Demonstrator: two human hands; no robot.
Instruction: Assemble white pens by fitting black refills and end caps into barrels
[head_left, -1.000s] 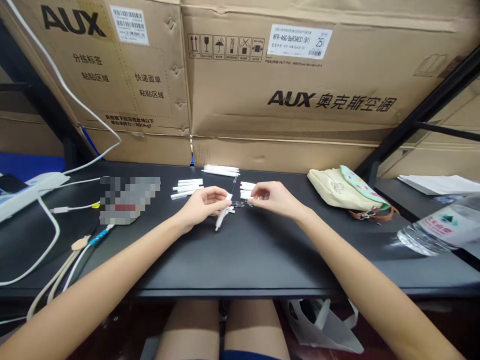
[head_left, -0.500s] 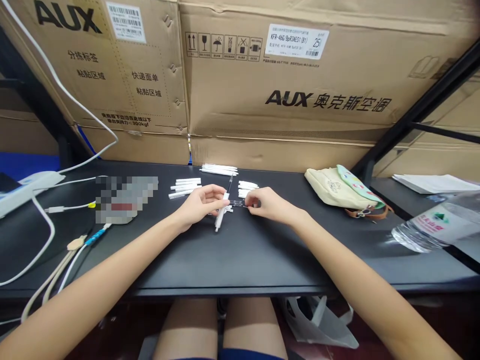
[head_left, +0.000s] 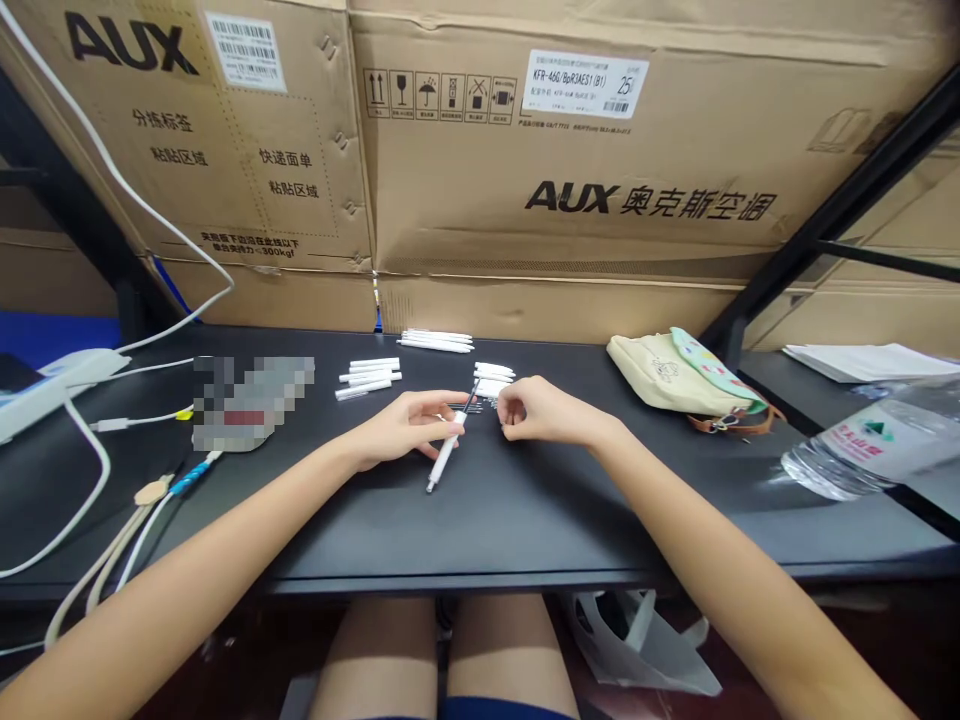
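My left hand [head_left: 401,430] grips a white pen barrel [head_left: 442,464] between thumb and fingers. The barrel tilts, its clicker end toward me, and a dark thin refill [head_left: 472,398] sticks out of its far end. To the right, my right hand [head_left: 544,410] is closed in a pinch; whatever its fingertips hold is too small or hidden to make out. Small thin metallic pieces [head_left: 471,408] lie between the hands, partly covered. White pen tip sections [head_left: 493,370] lie just beyond my right hand. Several white barrels [head_left: 373,372] rest beyond my left hand.
A row of white pens [head_left: 436,341] lies at the back, before cardboard boxes [head_left: 450,230]. A blurred grey device [head_left: 255,405] and cables [head_left: 154,490] occupy the left. On the right are a cream pouch [head_left: 651,375] and a water bottle [head_left: 862,445].
The pen barrel in my left hand has come slightly nearer to me and tilted further right. My right hand has shifted slightly right, away from the thin metallic pieces.
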